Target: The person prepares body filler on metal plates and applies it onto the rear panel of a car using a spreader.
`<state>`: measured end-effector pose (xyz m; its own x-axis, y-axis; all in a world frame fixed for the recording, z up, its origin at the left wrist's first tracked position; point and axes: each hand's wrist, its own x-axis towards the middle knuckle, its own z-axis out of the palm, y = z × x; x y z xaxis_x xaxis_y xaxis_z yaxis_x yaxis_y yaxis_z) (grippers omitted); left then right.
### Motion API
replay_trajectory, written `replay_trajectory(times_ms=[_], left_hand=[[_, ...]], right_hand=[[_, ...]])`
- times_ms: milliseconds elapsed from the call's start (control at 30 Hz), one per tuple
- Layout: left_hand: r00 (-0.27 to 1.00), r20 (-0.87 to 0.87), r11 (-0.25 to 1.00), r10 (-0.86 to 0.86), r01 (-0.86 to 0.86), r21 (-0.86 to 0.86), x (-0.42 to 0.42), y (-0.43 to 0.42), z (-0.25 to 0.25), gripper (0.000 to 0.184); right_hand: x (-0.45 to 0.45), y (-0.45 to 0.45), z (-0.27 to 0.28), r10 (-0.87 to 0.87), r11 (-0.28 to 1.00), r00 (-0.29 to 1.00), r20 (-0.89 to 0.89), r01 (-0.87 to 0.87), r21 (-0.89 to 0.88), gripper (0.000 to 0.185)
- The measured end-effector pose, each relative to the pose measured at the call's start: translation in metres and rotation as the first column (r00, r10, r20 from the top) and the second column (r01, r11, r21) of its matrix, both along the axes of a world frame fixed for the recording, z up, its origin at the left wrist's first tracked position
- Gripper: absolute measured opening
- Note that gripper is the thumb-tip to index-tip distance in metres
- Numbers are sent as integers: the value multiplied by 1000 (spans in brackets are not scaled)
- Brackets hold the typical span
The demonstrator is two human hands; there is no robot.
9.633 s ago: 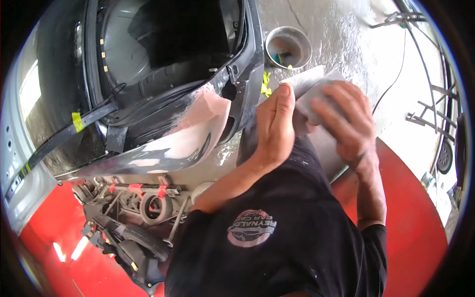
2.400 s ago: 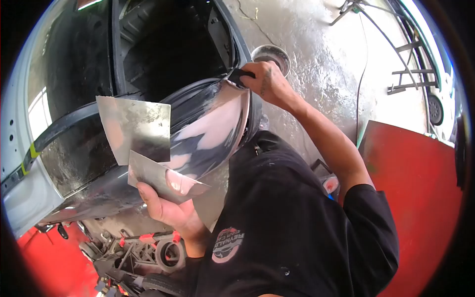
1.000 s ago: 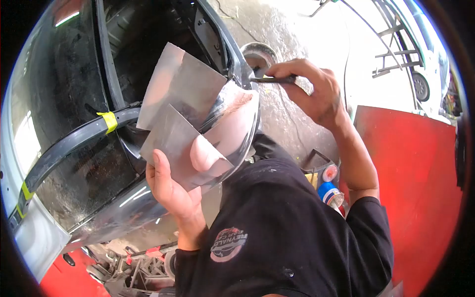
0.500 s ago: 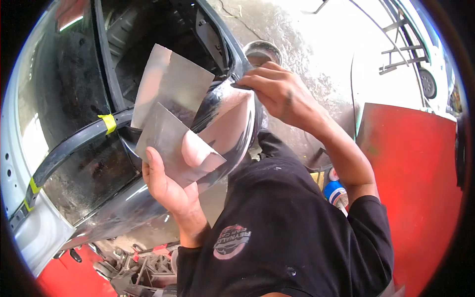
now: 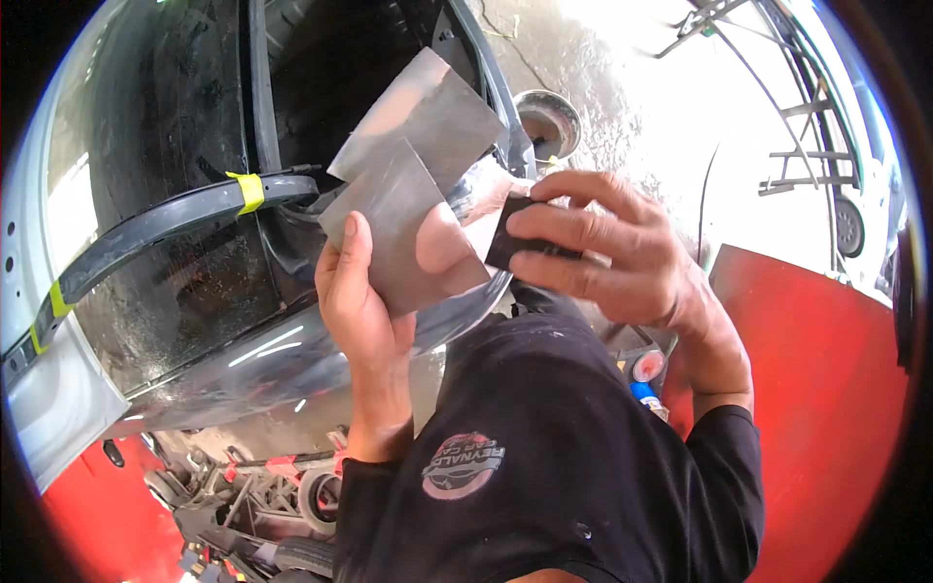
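My left hand [image 5: 358, 306] is closed on a grey metal plate [image 5: 374, 209], its thumb lying on top. A second metal plate [image 5: 462, 126] sits behind the first, smeared with pale putty along one edge. On the front plate is a rounded dab of pinkish body filler [image 5: 441, 238]. Between the fingers of my right hand [image 5: 632, 253] is a flat black spreader [image 5: 513, 233], held at the right edge of the front plate, close to the filler. Beyond the plates, pale filler covers part of the car body [image 5: 483, 191]; the plates hide some of it.
A dark curved car frame rail with yellow tape [image 5: 250, 192] runs along the left. A round metal bowl [image 5: 550, 126] lies on the floor ahead. To the right stands a large red panel [image 5: 797, 398], with a metal rack [image 5: 807, 170] behind it. Loose parts [image 5: 253, 505] lie lower left.
My right hand has come back from the car body to the plates with the spreader. My left hand and the plates have shifted up and right in view.
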<state>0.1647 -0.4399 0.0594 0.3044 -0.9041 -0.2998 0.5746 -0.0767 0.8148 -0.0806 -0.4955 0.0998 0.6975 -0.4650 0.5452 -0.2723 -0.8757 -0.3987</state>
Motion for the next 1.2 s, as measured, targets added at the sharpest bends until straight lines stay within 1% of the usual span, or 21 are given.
replay_trajectory(times_ms=[100,233,400,500,633,800,900,1000,1100,1133,1167,1200], left_hand=[[999,-9,999,-35,35,14,-2,-4,0,38],[998,-20,998,-63,63,10,-3,-7,0,38],[995,-52,996,-80,81,27,-2,-6,-1,38],[996,-37,995,-82,84,49,-2,-6,1,39],[994,-47,995,-99,100,23,-3,-6,4,38],[994,-54,996,-92,93,2,-3,-4,-1,37],[999,13,999,-37,37,23,-4,-2,-4,37],[993,119,998,16,-24,66,-3,-3,0,39],[977,146,986,156,-146,-77,5,-11,5,42],[969,170,981,181,-167,-97,7,-12,8,44],[963,142,971,231,-218,-103,8,-13,11,39],[962,142,970,235,-223,-95,6,-12,14,40]], right_hand=[[2,1,6,29,998,998,-58,-32,-49,42],[6,-2,8,44,997,995,-87,-49,-59,43],[11,-5,6,68,995,994,-83,-74,-66,41],[14,-5,7,78,994,995,-67,-83,-72,41],[18,-4,7,93,993,992,-82,-98,-65,40],[20,4,8,91,995,978,-187,-96,-16,39],[21,6,9,107,994,967,-230,-103,30,37],[11,3,6,90,993,982,-168,-77,85,36],[-12,-10,-12,21,983,1000,0,-20,181,36],[-15,-13,-22,-28,984,999,23,23,179,37],[-17,-16,-34,-76,982,996,49,66,179,38],[-18,-18,-46,-110,977,994,25,104,189,39]])
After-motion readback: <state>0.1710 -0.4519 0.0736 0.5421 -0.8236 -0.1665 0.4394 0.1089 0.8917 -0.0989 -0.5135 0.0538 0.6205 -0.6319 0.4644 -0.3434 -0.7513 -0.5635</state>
